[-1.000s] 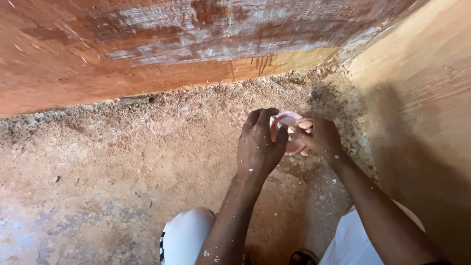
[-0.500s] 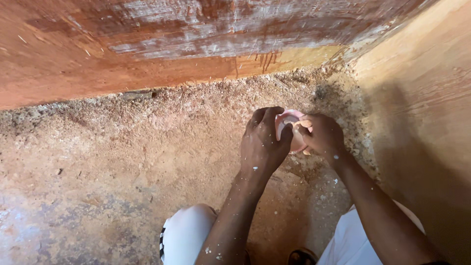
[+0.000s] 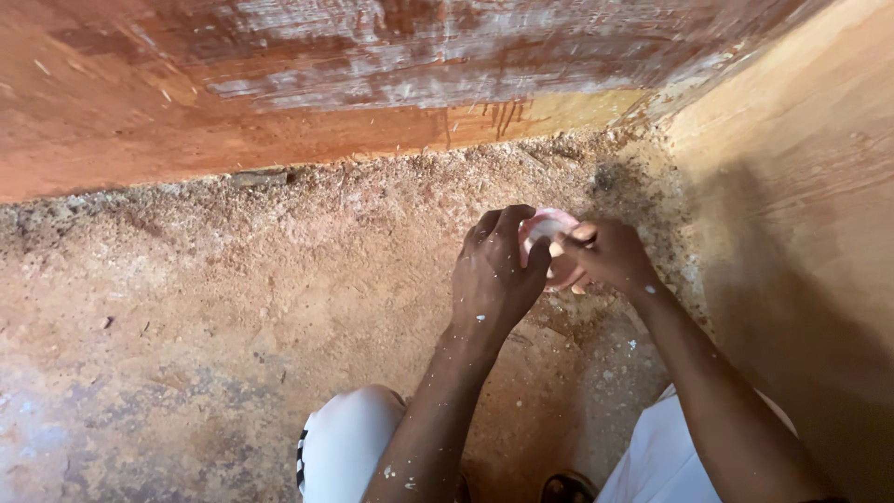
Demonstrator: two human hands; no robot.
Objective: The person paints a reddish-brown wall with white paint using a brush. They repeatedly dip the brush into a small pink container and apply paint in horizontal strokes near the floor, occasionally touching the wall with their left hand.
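I am looking down at my two hands meeting over a dusty floor strewn with sawdust. My left hand is curling around a small round pink thing, its fingers wrapping over the near side. My right hand is touching the same pink thing from the other side, pinching at its edge. Both forearms are showing white flecks. A reddish wooden board with whitish smears is standing along the far edge of the floor, and a plain wooden panel is rising on my right. My white-clad knees are showing at the bottom.
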